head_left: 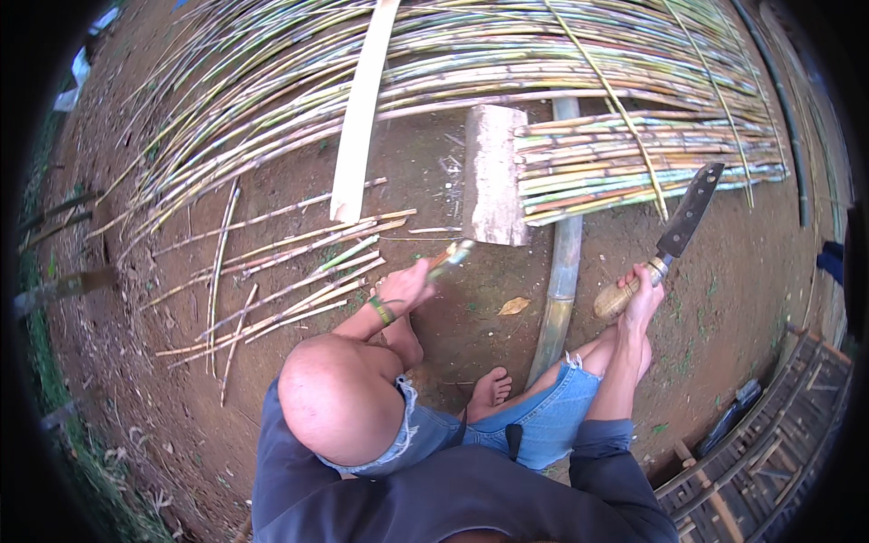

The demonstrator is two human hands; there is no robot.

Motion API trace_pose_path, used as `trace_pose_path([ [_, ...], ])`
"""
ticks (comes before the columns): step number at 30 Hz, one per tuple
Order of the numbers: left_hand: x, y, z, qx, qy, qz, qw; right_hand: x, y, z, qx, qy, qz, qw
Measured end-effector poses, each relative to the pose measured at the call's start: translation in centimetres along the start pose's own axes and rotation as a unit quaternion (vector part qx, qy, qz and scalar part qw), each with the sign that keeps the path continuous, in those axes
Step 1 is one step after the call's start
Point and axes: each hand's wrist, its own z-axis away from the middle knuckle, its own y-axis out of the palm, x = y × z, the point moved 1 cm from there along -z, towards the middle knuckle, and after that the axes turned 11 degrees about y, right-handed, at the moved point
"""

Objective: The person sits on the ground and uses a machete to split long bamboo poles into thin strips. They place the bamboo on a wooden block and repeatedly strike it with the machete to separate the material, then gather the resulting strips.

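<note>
Outdoors, brown earth (724,262) bears long stalks (471,71) and a wooden block (493,181). Near it, your left hand (408,286) is closed around a blurred stalk piece (451,260); your right hand (641,296) grips a knife (690,214) by its handle.

The ground (697,362) is coloured reddish brown. Toward its far edge, the cane stalks (507,71) are streaked with green, yellow and purplish brown and ringed by dark joints; the plank (363,109) is coloured cream. The block (494,176) is mottled whitish and tan. The knife (677,237) is marked by a dark, pale-spotted blade (694,206) and a straw-toned handle (615,300).
</note>
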Motion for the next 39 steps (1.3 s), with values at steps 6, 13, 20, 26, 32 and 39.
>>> trace_pose_path([
  [6,9.8,0.3,13.1,0.000,-0.195,-0.104,0.975,-1.5,-2.5,-2.5,-0.140,0.058,0.030,0.988],
  [13,18.8,-3.0,19.9,-0.196,-0.366,-0.228,0.881,-7.5,-6.7,-6.0,-0.276,0.179,0.369,0.869],
  [20,13.1,-15.1,11.8,-0.407,-0.203,-0.085,0.886,-7.2,-7.8,-4.9,-0.236,0.196,0.509,0.804],
  [26,6.9,-27.1,-0.1,-0.524,-0.086,0.064,0.845,-7.9,-4.9,-4.5,-0.278,0.042,0.377,0.882],
  [32,-0.7,-36.2,-12.4,-0.222,0.142,0.211,0.941,-6.5,7.1,-4.2,0.069,0.211,-0.154,0.963],
  [39,-0.4,-32.1,-22.8,-0.066,0.008,-0.345,0.936,-5.3,16.5,-5.9,0.150,0.157,-0.411,0.885],
])
